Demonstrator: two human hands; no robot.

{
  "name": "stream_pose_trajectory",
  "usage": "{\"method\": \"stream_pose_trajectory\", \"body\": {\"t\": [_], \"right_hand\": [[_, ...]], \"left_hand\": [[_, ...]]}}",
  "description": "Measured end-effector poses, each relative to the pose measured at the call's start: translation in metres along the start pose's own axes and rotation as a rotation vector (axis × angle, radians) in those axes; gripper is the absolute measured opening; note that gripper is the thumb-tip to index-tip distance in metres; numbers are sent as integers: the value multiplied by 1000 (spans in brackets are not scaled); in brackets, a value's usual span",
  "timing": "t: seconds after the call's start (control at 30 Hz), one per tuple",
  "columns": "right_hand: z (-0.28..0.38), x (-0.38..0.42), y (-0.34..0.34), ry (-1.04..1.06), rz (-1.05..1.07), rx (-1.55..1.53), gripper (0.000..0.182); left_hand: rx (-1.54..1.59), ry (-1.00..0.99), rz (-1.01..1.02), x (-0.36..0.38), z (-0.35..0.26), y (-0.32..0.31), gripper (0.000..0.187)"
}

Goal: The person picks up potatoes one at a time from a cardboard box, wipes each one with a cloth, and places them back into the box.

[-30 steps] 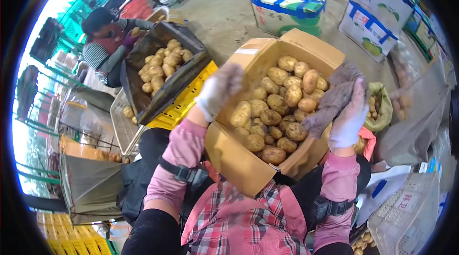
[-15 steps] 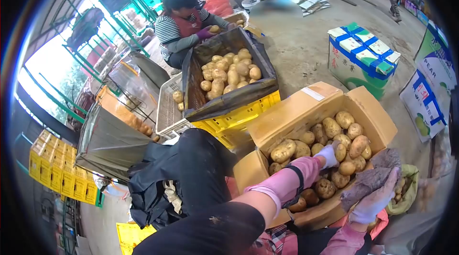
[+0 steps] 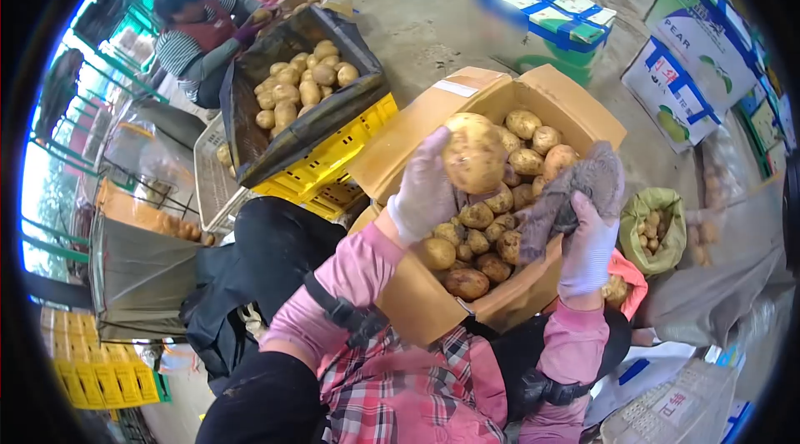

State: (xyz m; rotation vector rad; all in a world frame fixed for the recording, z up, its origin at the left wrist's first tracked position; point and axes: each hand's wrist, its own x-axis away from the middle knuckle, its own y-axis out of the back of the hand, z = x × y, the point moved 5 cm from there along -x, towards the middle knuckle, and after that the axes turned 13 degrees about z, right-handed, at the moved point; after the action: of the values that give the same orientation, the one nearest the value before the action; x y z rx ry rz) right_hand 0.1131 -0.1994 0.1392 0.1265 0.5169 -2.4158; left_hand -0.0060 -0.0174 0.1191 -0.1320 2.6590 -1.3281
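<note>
My left hand, in a pale glove, is closed round a large potato, raised above the open cardboard box. Opposite it, my right hand, also gloved, grips a grey-brown cloth over the right side of the box. Potatoes fill the box, several with dark dirt on them. The cloth and the held potato are apart.
A black-lined yellow crate of potatoes stands at the upper left, with a co-worker behind it. Right of the box sit a green sack and a pink bag. A taped carton stands farther back.
My left hand has come up out of the box with a large potato. My right hand has lifted the cloth and turned it toward the potato. The view has shifted right and downward.
</note>
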Motion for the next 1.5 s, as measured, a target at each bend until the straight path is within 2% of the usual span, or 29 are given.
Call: {"method": "stream_pose_trajectory", "body": {"t": [0.07,0.1,0.17,0.23,0.27,0.3,0.37,0.4,0.43,0.47,0.53,0.57,0.63,0.67,0.7,0.73,0.8,0.87,0.9,1.0,1.07,1.1,1.17,1.27,1.3,1.4,1.43,1.47,1.5], "right_hand": [[27,8,-29,162,-59,156,61],[30,11,-37,155,-15,195,66],[21,23,-62,322,163,332,60],[22,35,-92,467,376,674,52],[22,40,-103,483,407,814,47],[22,46,-113,507,435,951,43],[18,50,-116,479,319,958,38],[8,42,-108,369,321,739,37],[-8,28,-100,255,315,515,37],[-23,16,-92,141,300,287,37],[-45,-4,-76,-181,211,-625,39],[-36,-6,-68,-163,285,-201,42],[-52,-4,-71,-104,330,-327,44],[-59,-8,-74,-68,364,-388,45],[-36,5,-86,62,375,-95,46],[-21,9,-91,318,367,374,46],[-2,20,-99,423,386,547,41],[-2,36,-104,491,434,623,40],[-1,42,-105,531,456,663,40],[-1,57,-109,539,561,718,39],[-12,63,-98,457,576,780,41],[-25,66,-90,372,548,809,41],[-34,61,-82,262,475,857,44],[-25,51,-77,175,286,752,48],[-28,51,-76,145,269,676,55],[-24,54,-92,259,282,439,58],[-2,54,-105,382,405,670,60],[0,56,-115,403,482,614,58],[-10,55,-117,386,430,630,57]], "left_hand": [[76,-48,18,15,-6,-7,72],[83,-61,16,20,-8,-9,71],[49,-129,-53,25,-7,-17,62],[26,-132,-113,31,3,-29,60],[15,-128,-143,33,8,-34,58],[-23,-76,-201,34,15,-37,61],[-246,-199,-215,40,18,-44,63],[-352,-270,-227,42,19,-47,64],[-341,-206,-220,33,26,-39,63],[-485,-142,-180,37,33,-35,62],[-784,-5,-88,49,48,-33,59],[-826,-11,-142,53,52,-32,55],[-902,-20,-268,55,61,-10,50],[-847,-93,-295,55,60,9,47],[-794,-166,-319,54,58,24,45],[-623,-194,-342,60,56,23,45],[-289,-277,-371,64,45,11,45],[-442,-210,-120,58,25,-5,40],[-614,-141,-220,59,24,27,44],[-34,-247,-360,61,10,34,56],[-33,-322,-411,64,-11,24,61],[107,-225,-171,68,-25,14,63],[66,-261,-208,69,-42,1,65],[8,-299,-243,73,-48,-12,66],[-5,-308,-236,73,-48,-17,66],[-20,-325,-210,68,-38,-15,64],[-21,-329,-201,65,-34,-15,63],[-60,-313,-265,64,-24,-18,60],[-102,-296,-330,65,-11,-25,56]]}}
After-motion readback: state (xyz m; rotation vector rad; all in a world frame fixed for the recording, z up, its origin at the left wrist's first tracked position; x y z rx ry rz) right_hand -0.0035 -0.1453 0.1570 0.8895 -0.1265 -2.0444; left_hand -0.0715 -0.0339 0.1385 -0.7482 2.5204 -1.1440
